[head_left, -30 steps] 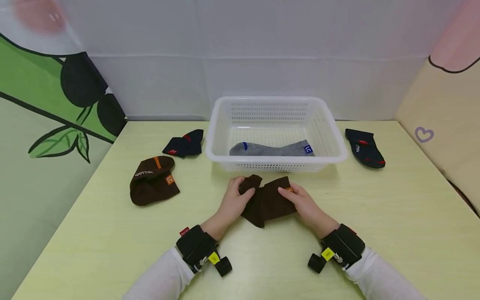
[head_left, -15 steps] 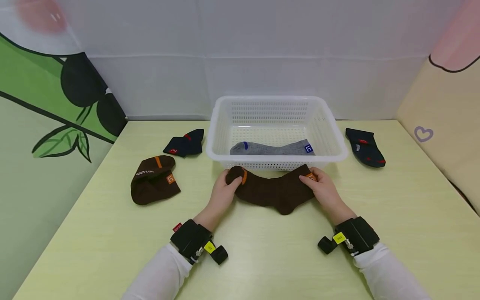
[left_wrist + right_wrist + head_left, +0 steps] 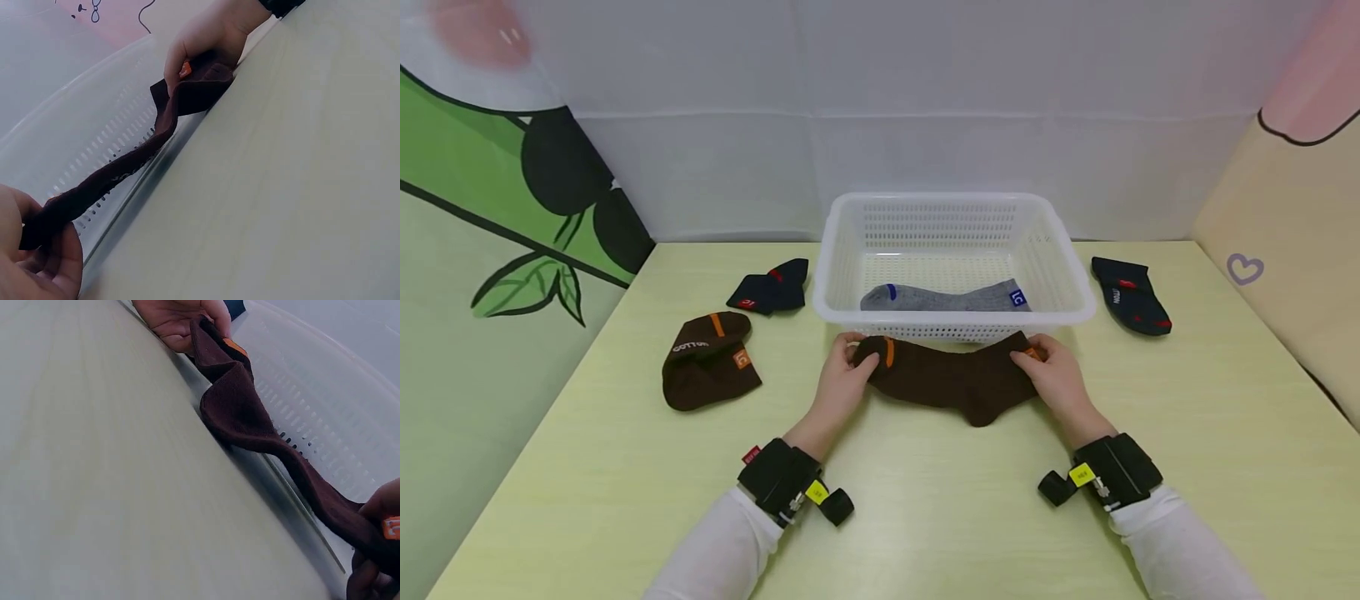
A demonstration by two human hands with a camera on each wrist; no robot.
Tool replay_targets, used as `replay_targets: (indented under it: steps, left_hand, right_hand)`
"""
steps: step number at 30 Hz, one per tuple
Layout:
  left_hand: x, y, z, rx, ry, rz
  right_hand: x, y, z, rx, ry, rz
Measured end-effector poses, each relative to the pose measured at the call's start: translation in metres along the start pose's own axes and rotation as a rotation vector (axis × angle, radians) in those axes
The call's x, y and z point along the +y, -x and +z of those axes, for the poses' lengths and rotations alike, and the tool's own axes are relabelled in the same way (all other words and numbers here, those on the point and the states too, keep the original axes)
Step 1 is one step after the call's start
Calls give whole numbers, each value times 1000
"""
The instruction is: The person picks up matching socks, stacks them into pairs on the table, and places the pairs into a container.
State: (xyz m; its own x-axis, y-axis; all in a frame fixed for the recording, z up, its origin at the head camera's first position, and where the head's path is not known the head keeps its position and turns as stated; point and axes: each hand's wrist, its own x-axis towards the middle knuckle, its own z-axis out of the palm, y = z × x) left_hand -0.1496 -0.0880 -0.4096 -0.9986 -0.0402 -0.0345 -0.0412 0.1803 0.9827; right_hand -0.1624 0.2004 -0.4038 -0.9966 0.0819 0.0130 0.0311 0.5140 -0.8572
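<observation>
A brown sock [image 3: 951,375] with an orange toe stripe and an orange cuff label is stretched between both hands, just in front of the basket. My left hand [image 3: 838,379] pinches its toe end, thumb on top. At the cuff, my right hand [image 3: 1060,382] pinches the fabric beside the label. Both wrist views show the sock [image 3: 119,167] held off the table, its middle sagging and slightly twisted. Behind it stands a white plastic basket [image 3: 955,318] with a grey sock [image 3: 951,298] lying flat inside.
On the left lie another brown sock [image 3: 707,367], folded over, and a dark navy sock [image 3: 771,287] with red marks. A second navy sock [image 3: 1131,296] rests right of the basket. The pale wooden table [image 3: 940,517] meets a cloth-covered wall at the back.
Both hands have moved apart and slightly forward, pulling the crumpled brown sock out to its length near the basket. In the last half second the right hand shifted a little further right.
</observation>
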Motion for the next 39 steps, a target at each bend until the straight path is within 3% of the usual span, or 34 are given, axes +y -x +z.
replay_targets:
  steps: [4, 10, 16, 19, 25, 33, 39]
  left_hand:
    - [-2, -1, -5, -1, -67, 19]
    - [-6, -3, -16, -62, -203, 62]
    - [-6, -4, -25, -100, -367, 97]
    - [-7, -2, -26, -98, -395, 110]
    - [-6, -2, -27, -63, -428, 95]
    - [-4, -2, -25, -62, -450, 207]
    - [-6, -1, -25, -64, -436, 248]
  right_hand:
    - [1, -2, -1, 10, 55, 3]
    - [-1, -3, -5, -33, 98, 20]
    - [0, -2, -7, -56, 273, -115]
    - [0, -3, -8, -64, 322, -168]
    - [1, -3, -11, -57, 385, -192]
    - [7, -1, -13, -13, 369, -240]
    - [9, 0, -15, 29, 398, -209]
